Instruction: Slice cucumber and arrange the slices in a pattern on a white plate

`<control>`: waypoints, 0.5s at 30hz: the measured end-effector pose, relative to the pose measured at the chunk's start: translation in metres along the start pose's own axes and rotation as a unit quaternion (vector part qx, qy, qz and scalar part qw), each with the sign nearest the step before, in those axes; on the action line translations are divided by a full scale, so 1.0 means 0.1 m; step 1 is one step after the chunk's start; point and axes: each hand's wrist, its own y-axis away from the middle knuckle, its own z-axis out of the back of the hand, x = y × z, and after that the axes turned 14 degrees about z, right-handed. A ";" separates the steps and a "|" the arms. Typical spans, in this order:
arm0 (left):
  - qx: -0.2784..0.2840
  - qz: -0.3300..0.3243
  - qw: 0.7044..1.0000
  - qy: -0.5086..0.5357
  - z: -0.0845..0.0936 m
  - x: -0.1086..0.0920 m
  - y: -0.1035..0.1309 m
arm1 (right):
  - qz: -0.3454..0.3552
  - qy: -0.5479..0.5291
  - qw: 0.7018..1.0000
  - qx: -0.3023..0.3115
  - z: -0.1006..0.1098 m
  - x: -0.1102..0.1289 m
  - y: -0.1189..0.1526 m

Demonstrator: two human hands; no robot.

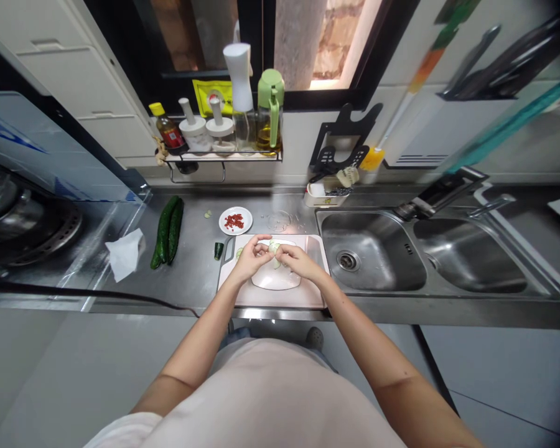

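Over a white plate (276, 281), both my hands meet around pale green cucumber slices (274, 246). My left hand (252, 257) has its fingers curled against the slices from the left. From the right, my right hand (297, 260) pinches them between thumb and fingers; how many slices there are cannot be made out. The plate rests on a pinkish-white cutting board (267, 300). Another cucumber slice (239, 252) lies at the board's upper left. Just beyond its left edge sits a dark green cucumber end (218, 251).
Two whole cucumbers (168, 231) and a white tissue (124, 254) lie left on the steel counter. A small white plate (222, 221) holds chopped red bits. The double sink (378, 267) is right of the board. A bottle rack (224, 157) hangs behind; a stove (51, 227) stands far left.
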 end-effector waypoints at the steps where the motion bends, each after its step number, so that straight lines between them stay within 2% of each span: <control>1: -0.003 -0.004 1.000 -0.007 0.00 -0.01 0.00 | -0.004 -0.004 1.000 -0.001 0.00 0.00 -0.01; 8: -0.001 -0.005 0.998 -0.064 0.03 0.02 -0.03 | -0.018 0.016 0.999 0.025 0.03 -0.08 0.01; 15: 0.001 0.025 0.996 -0.086 0.09 0.25 -0.06 | -0.045 0.038 0.996 0.066 0.00 -0.27 0.11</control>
